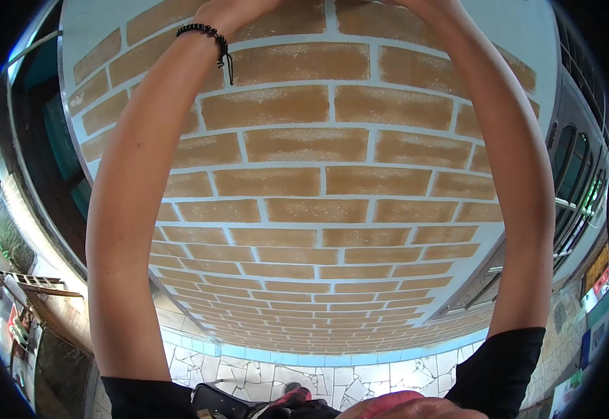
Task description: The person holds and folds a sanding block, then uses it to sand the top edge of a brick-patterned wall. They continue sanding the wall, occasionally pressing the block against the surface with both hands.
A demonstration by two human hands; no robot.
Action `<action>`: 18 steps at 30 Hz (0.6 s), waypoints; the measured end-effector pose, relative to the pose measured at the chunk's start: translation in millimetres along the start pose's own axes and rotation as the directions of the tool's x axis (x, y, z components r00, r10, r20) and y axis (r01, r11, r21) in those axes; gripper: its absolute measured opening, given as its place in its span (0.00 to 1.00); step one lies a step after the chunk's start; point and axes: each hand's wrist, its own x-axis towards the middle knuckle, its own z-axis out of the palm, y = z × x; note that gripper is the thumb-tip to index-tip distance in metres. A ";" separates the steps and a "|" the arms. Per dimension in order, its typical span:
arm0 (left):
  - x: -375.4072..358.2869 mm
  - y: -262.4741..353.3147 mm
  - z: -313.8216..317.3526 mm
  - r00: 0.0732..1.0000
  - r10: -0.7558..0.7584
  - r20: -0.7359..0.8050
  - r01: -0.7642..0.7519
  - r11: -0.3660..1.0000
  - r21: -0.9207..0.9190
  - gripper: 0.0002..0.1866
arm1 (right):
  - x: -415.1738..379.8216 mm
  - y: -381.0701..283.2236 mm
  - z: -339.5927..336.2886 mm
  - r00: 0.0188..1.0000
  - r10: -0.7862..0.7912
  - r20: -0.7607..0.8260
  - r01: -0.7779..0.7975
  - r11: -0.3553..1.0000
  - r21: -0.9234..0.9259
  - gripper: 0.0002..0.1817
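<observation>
With the wall (311,183) standing straight ahead, the left hand (248,6) and right hand (417,3) are reaching high, cropped so I cannot tell their grip, and overstretching could upset balance.

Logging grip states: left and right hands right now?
Left hand: mostly cut off by the top edge; can't tell.
Right hand: also mostly out of frame; can't tell.

White crazy-paved floor (402,373) below, arched panes (565,151) at right
</observation>
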 end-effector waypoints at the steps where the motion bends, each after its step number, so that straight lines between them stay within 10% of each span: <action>1: 1.0 -2.1 -0.4 1.000 -0.003 -0.015 0.003 1.000 -0.002 0.19 | -1.2 -3.1 -3.2 0.999 0.046 0.013 -0.046 0.999 0.014 0.17; 14: 0.3 -5.6 11.0 0.993 -0.095 -0.068 0.091 0.994 -0.053 0.20 | -10.6 -2.6 1.3 0.961 -0.194 -0.199 0.173 0.978 -0.119 0.18; 18: -12.3 -1.4 6.0 0.990 -0.025 -0.137 0.022 0.999 -0.029 0.20 | 8.2 1.5 3.2 0.998 -0.040 -0.040 0.041 0.999 0.017 0.19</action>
